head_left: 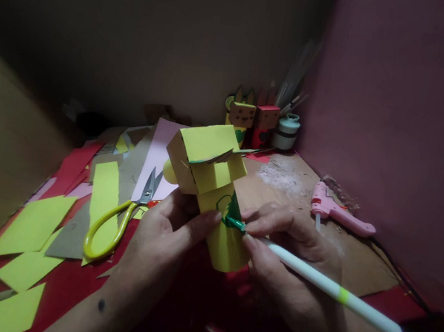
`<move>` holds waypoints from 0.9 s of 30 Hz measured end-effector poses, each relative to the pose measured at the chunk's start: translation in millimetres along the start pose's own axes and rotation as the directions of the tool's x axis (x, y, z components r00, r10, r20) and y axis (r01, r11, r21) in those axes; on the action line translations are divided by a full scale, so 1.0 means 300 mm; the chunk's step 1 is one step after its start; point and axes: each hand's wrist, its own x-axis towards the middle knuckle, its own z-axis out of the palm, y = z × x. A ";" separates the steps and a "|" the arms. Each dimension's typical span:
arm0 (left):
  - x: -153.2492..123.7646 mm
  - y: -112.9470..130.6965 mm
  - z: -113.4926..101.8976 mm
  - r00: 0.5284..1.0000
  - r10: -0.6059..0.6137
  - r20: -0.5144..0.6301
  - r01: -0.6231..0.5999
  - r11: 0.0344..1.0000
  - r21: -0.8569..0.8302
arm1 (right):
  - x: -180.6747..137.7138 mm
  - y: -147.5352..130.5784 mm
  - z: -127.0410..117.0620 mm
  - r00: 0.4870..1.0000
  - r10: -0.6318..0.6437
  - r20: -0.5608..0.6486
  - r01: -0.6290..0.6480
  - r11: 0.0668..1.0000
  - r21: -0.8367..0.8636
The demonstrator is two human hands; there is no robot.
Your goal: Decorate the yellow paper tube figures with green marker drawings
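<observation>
My left hand (pixel 169 237) grips a yellow paper figure (pixel 206 180) with a box-shaped head and a tube body, thumb pressed on the body's front. My right hand (pixel 287 257) pinches a white marker (pixel 329 288) with a green tip. The tip touches a green drawn shape (pixel 231 210) on the figure's body. Both hands are held above a red sheet on the table.
Yellow-handled scissors (pixel 118 216) lie left of my hands among yellow, red, pink and brown paper scraps (pixel 35 224). A pink glue gun (pixel 338 212) rests at the right by the wall. Two finished paper figures (pixel 252 117) and a small jar (pixel 287 131) stand in the far corner.
</observation>
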 end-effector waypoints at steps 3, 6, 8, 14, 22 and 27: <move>0.000 0.002 0.001 1.000 0.001 -0.001 -0.001 1.000 0.007 | -0.004 0.009 0.001 0.999 -0.002 -0.038 0.000 0.999 -0.040; 0.002 0.003 0.002 1.000 -0.001 -0.009 0.001 1.000 0.005 | -0.005 0.009 -0.001 1.000 0.010 -0.022 -0.011 0.999 -0.049; 0.003 0.003 0.001 1.000 -0.005 -0.014 0.005 1.000 0.004 | -0.002 0.001 -0.003 1.000 0.020 0.011 -0.019 0.999 -0.041; 0.004 0.002 -0.001 1.000 0.009 -0.008 -0.009 1.000 0.021 | 0.007 -0.017 0.002 0.999 0.035 -0.005 -0.035 0.999 -0.021; 0.001 0.007 0.000 0.999 -0.007 0.035 0.006 1.000 0.015 | -0.008 0.007 0.000 0.998 0.042 -0.056 -0.041 0.999 0.013; 0.001 0.008 0.001 1.000 -0.011 0.025 0.011 1.000 0.011 | -0.011 0.017 -0.004 0.998 0.050 -0.045 -0.049 0.998 0.025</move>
